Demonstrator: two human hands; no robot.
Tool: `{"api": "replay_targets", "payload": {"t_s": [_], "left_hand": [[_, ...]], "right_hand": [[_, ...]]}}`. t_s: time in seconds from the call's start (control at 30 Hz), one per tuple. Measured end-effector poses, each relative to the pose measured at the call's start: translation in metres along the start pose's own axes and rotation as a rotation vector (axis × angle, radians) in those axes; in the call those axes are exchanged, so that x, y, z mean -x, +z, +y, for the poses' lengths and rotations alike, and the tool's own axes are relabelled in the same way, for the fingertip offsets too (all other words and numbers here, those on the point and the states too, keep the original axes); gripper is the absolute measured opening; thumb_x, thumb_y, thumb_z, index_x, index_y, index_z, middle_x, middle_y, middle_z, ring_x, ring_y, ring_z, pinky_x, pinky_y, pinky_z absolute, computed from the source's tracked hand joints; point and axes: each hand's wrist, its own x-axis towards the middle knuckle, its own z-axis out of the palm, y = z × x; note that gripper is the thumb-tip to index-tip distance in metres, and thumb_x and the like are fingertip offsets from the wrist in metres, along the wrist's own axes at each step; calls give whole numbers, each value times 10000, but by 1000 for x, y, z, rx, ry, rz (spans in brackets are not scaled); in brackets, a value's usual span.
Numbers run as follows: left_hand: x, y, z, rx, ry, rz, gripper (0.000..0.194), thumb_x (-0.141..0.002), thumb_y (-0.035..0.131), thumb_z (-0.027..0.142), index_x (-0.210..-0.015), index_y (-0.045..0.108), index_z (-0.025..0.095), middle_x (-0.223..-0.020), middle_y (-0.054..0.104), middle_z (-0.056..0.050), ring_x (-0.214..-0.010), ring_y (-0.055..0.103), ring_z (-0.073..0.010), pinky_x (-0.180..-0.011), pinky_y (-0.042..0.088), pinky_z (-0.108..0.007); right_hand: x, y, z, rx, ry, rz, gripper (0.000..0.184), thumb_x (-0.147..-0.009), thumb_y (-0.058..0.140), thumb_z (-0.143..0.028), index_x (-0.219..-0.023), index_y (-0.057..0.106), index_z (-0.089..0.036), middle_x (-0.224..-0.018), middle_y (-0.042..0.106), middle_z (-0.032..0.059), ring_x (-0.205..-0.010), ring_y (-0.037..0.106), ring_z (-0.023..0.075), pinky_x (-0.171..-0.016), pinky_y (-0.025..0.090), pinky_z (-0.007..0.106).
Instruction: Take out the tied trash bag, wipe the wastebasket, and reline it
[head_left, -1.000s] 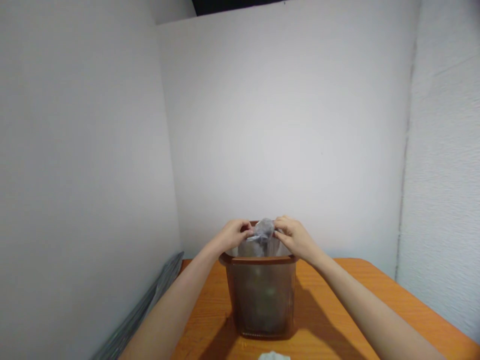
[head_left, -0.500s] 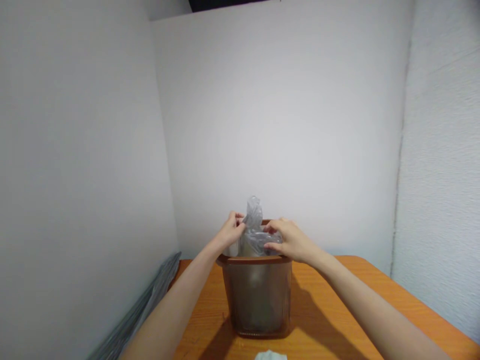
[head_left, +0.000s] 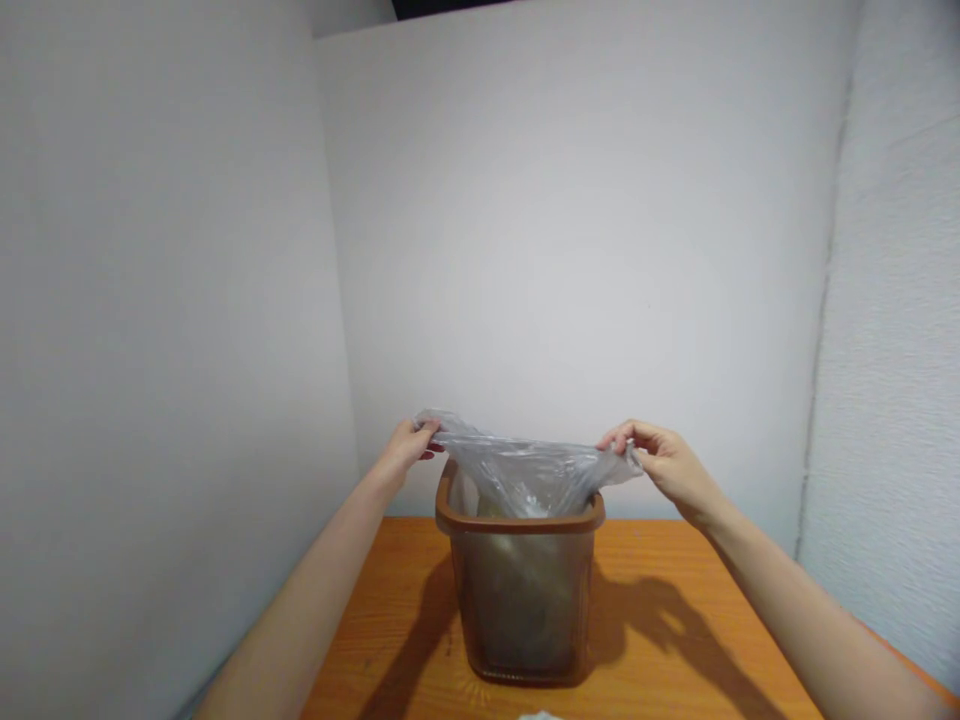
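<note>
A brown translucent plastic bin (head_left: 521, 600) stands upright on the orange wooden table (head_left: 660, 650). A clear grey plastic bag (head_left: 525, 470) hangs inside it, its mouth pulled wide above the rim. My left hand (head_left: 411, 445) pinches the bag's left edge just above and left of the bin. My right hand (head_left: 664, 462) pinches the bag's right edge, above and right of the bin. The bag sheet is stretched taut between both hands. The lower part of the bag shows dimly through the bin wall.
White walls close in on the left, back and right of the table. A small white scrap (head_left: 538, 715) lies at the table's near edge, mostly cut off by the frame.
My hands have moved apart, from a bunched grip over the middle of the bin to its left and right sides. The bag's mouth has spread wide open.
</note>
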Motion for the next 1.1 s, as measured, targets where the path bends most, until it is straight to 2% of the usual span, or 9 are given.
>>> {"api": "replay_targets", "payload": {"t_s": [0.23, 0.43, 0.6, 0.67, 0.73, 0.87, 0.97, 1.03, 1.1], "left_hand": [[8, -19, 20, 35, -50, -78, 195, -806, 611, 325, -813, 676, 141, -574, 598, 5, -475, 534, -109, -478, 450, -211], [37, -50, 13, 209, -130, -146, 237, -740, 724, 300, -903, 632, 154, -771, 649, -18, -634, 605, -111, -580, 512, -211], [77, -75, -21, 293, -178, -199, 510, -669, 838, 333, -1102, 612, 188, -972, 658, -25, -757, 615, -114, -631, 503, -199], [88, -84, -33, 210, -165, -227, 560, -672, 840, 374, -1140, 604, 178, -1077, 655, -61, -893, 635, -169, -739, 521, -251], [96, -88, -36, 57, -87, -142, 569, -725, 786, 451, -1174, 580, 167, -1173, 631, -102, -1064, 609, -241, -900, 503, -339], [112, -68, -12, -305, 350, 140, 479, -885, 599, 488, -1290, 493, 255, -1323, 546, -82, -1245, 501, -256, -1072, 388, -430], [118, -32, 14, -646, 647, -46, 557, -847, 679, 440, -1352, 476, 321, -1380, 519, -58, -1278, 467, -261, -1089, 371, -435], [115, -9, 22, -807, 734, -119, 617, -809, 740, 382, -1363, 480, 300, -1336, 565, -66, -1227, 503, -276, -1050, 394, -458], [110, 6, 22, -886, 776, -134, 432, -823, 734, 326, -1224, 588, 255, -1170, 652, -55, -1090, 573, -260, -969, 432, -447]], "right_hand": [[17, 3, -25, 118, -126, -122, 187, -867, 459, -158, -695, 517, -205, -1013, 644, 36, -1005, 569, 191, -870, 391, 322], [80, 16, -46, 342, -294, -240, 271, -920, 392, -97, -825, 607, -233, -1073, 578, 46, -966, 579, 159, -811, 438, 274], [113, 11, -34, 463, -344, -146, 236, -927, 440, -129, -835, 618, -254, -1030, 593, 43, -915, 615, 150, -739, 492, 215], [115, 6, -26, 476, -347, -77, 191, -928, 462, -146, -919, 610, -267, -1014, 605, 35, -945, 622, 153, -780, 504, 209], [114, 2, -22, 482, -338, 11, 180, -940, 470, -184, -1042, 585, -277, -1054, 614, 31, -1012, 613, 159, -854, 499, 217], [104, 3, -32, 499, -299, 125, 275, -969, 466, -336, -1234, 516, -282, -1249, 568, 44, -1184, 532, 203, -994, 434, 285], [90, 20, -45, 574, -314, 103, 489, -924, 536, -492, -1353, 437, -281, -1343, 523, 76, -1247, 470, 278, -1034, 392, 396], [79, 33, -49, 684, -306, 108, 624, -870, 613, -541, -1391, 407, -266, -1326, 537, 107, -1221, 471, 321, -1011, 381, 463], [69, 42, -49, 783, -283, 102, 513, -884, 622, -491, -1320, 484, -259, -1207, 599, 107, -1124, 521, 319, -938, 394, 477]]}}
